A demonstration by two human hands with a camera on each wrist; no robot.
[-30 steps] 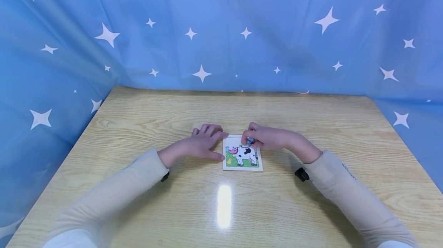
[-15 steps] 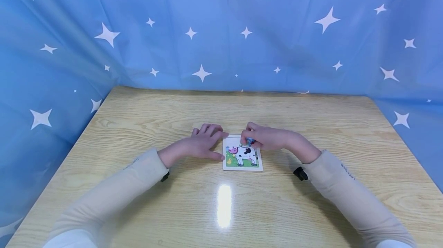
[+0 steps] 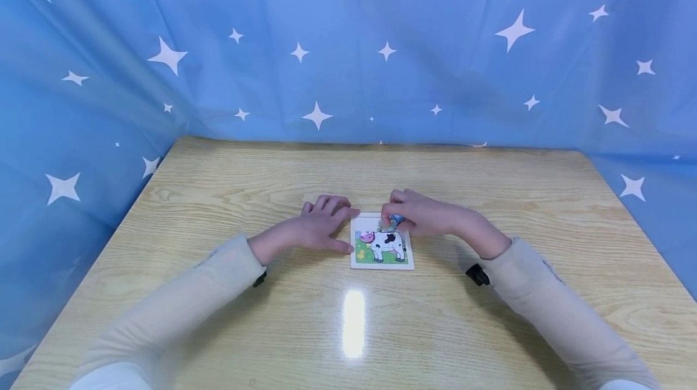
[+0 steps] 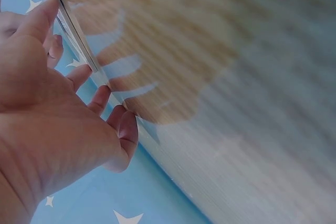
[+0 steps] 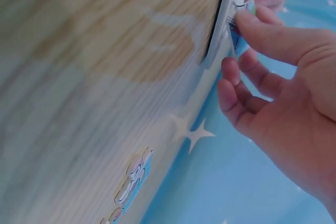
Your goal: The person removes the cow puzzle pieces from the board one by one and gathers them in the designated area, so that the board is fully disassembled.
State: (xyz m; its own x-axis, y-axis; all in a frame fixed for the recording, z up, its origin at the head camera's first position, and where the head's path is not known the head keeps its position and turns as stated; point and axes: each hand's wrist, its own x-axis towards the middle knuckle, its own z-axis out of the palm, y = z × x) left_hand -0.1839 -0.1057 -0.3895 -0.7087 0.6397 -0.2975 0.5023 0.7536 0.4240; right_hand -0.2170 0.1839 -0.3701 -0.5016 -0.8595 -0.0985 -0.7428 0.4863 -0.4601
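A square cow jigsaw puzzle (image 3: pixel 366 221) lies in a white-edged tray (image 3: pixel 382 266). Its lower part shows the cow on green grass, while a pale strip shows along the top. My left hand (image 3: pixel 321 227) rests at the tray's left edge, forefinger by the top corner and thumb lower down, fingers spread. My right hand (image 3: pixel 422 214) pinches a small bluish puzzle piece (image 3: pixel 395 221) over the top right part of the puzzle. In the right wrist view, thumb and forefinger meet at the piece (image 5: pixel 234 29), mostly hidden by the fingers.
Small pink and blue shapes (image 5: pixel 134 177) show low in the right wrist view. The wooden table (image 3: pixel 272 329) stretches around the tray, with a bright glare strip (image 3: pixel 353 323) nearer me. A blue curtain with white stars (image 3: pixel 348 45) hangs behind and beside the table.
My right fingers shift slightly over the upper puzzle, and the pinched piece turns a little, showing more pale blue. My left hand keeps its place at the tray edge.
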